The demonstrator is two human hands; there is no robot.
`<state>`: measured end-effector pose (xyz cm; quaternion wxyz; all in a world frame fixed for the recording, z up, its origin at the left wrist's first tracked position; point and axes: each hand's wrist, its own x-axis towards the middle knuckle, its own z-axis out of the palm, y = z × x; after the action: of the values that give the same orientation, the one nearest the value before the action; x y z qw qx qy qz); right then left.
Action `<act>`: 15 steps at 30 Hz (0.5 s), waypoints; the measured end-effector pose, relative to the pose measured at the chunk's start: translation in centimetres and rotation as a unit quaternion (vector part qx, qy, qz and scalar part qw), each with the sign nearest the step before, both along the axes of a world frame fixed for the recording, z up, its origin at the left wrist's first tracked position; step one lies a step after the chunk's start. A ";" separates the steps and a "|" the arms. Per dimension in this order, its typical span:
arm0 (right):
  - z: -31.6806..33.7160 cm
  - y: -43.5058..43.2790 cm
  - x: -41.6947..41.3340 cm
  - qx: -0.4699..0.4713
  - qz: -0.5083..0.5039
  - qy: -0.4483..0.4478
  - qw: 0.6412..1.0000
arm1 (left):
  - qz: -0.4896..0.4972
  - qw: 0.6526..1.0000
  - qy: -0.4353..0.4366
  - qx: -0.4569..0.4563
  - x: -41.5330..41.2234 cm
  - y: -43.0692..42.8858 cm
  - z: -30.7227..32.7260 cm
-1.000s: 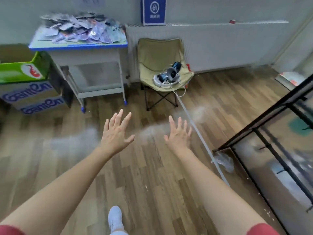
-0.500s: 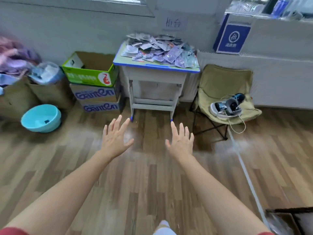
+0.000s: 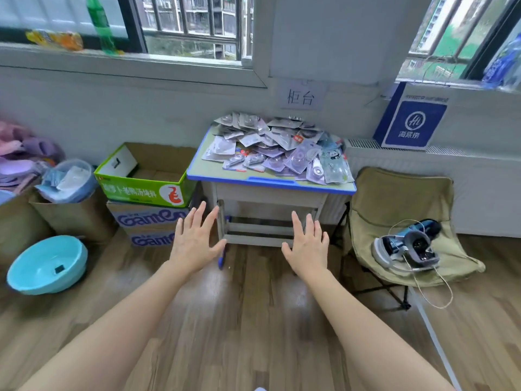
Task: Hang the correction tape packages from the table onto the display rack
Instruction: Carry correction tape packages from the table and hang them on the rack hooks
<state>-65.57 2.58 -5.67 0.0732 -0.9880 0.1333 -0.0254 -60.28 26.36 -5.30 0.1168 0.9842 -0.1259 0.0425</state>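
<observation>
1. A wooden floor point(image 3: 253, 320) is seen across the lower half of the view.
2. A pale wall point(image 3: 84, 108) is shown across the top, with barred windows set above it. A green bottle point(image 3: 101, 24) is stood on the left sill.
3. An olive folding chair point(image 3: 400, 198) is placed just right of a small desk. A headset point(image 3: 406, 249) with a looping cord is laid on its seat.
4. The desk is set against the wall at the centre, and its tabletop point(image 3: 270, 183) is edged in blue.
5. An open green carton point(image 3: 146, 190) is stacked on white cartons point(image 3: 146, 221) printed in blue, just left of the desk.
6. A turquoise basin point(image 3: 48, 263) is set on the floor at the far left.
7. The correction tape packages point(image 3: 279, 148) are heaped in a loose, overlapping pile on the tabletop, mostly towards its back and right.
8. Two bare forearms are stretched forward from the bottom edge.
9. The left grip point(image 3: 194, 244) is spread wide, fingers straight, with nothing held. It is seen before the desk's left leg, below the tabletop.
10. The right grip point(image 3: 308, 246) is likewise spread and empty, seen before the desk's right leg. Both are well apart from the packages.
11. A paper label point(image 3: 301, 96) with two Chinese characters is fixed to the wall above the pile.
</observation>
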 end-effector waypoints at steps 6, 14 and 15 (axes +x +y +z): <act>0.6 -2.2 10.6 0.007 0.006 0.003 1.000 | -0.004 1.000 0.014 -0.005 9.8 -2.5 0.5; -0.4 -5.3 26.7 0.022 -0.021 0.016 0.999 | -0.014 1.000 0.015 0.008 27.3 -5.0 -0.1; -0.3 -5.8 28.8 0.027 -0.028 0.016 0.999 | -0.017 1.000 0.012 0.011 29.7 -5.4 0.0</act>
<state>-36.72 -3.17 -5.99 0.0972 -0.9819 0.1624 -0.0083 -30.55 20.96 -5.26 0.1082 0.9835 -0.1420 0.0275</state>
